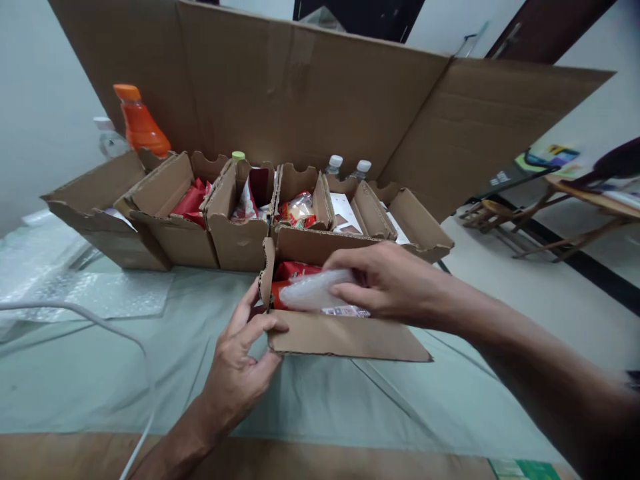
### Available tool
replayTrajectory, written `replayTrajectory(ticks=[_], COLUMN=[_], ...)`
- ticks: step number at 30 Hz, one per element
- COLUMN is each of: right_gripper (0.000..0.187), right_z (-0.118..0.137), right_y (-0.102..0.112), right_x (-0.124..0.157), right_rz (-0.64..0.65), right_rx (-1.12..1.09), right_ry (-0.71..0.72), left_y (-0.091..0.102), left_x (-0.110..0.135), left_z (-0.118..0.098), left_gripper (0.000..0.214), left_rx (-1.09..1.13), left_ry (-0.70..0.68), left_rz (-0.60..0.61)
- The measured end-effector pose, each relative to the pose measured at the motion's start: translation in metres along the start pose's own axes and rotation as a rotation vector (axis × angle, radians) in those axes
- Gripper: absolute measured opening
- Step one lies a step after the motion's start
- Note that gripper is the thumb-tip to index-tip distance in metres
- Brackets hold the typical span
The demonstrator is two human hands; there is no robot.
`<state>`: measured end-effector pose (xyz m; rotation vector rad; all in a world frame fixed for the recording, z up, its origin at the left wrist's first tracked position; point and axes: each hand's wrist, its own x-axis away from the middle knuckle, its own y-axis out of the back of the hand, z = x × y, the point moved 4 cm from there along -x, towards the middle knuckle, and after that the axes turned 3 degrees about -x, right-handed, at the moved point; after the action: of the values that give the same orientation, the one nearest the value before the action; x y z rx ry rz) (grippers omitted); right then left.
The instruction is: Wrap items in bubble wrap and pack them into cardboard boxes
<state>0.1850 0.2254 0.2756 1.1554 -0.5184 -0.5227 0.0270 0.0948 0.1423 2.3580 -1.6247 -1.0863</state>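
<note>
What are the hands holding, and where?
The right hand pinches translucent plastic by its right end; the left hand grips the front box at its left end.

- Pale green cloth [100,373], creased in places, covers most of the table [350,460]; a brown strip shows along the near edge.
- Six open cardboard bins [240,243] stand side by side along the back.
- Sheets of clear bubble wrap [120,293] lie at the left, beside the bins.
- A white cable [143,353] crosses the left side; its contact with the cloth is unclear.
</note>
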Motion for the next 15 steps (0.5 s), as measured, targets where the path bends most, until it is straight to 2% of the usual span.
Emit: replayTrajectory(ticks=[3,5,7,9,12,14,15], right_gripper=[0.019,0.024,0.028,0.030,0.036,0.039,0.036], right_z=[0.017,0.022,0.022,0.019,0.011,0.003,-0.002], right_y=[-0.028,-0.049,-0.067,-0.075,-0.069,-0.055,-0.045], right_x=[-0.036,-0.052,-0.062,-0.067,-0.063,-0.048,-0.036], right_rz=[0.195,0.333,0.407,0.393,0.309,0.185,0.076], right_rx=[0.218,0.276,0.309,0.294,0.158,0.047,0.002], right_ry=[0.065,0.090,0.096,0.112,0.151,0.151,0.134], left_y=[-0.002,-0.002,-0.002,-0.003,-0.004,-0.002,-0.001], left_x=[0.000,0.000,0.000,0.000,-0.002,-0.002,-0.001], left_z=[0.001,0.002,0.003,0.003,0.003,0.003,0.003], left_gripper=[0.018,0.018,0.019,0.021,0.021,0.021,0.024], left_rx=[-0.003,-0.004,0.005,0.022,0.040,0.041,0.039], left_ry=[-0.017,-0.010,-0.006,-0.011,-0.016,-0.021,-0.017], left_rz=[0.000,-0.003,-0.006,-0.008,-0.008,-0.011,-0.016])
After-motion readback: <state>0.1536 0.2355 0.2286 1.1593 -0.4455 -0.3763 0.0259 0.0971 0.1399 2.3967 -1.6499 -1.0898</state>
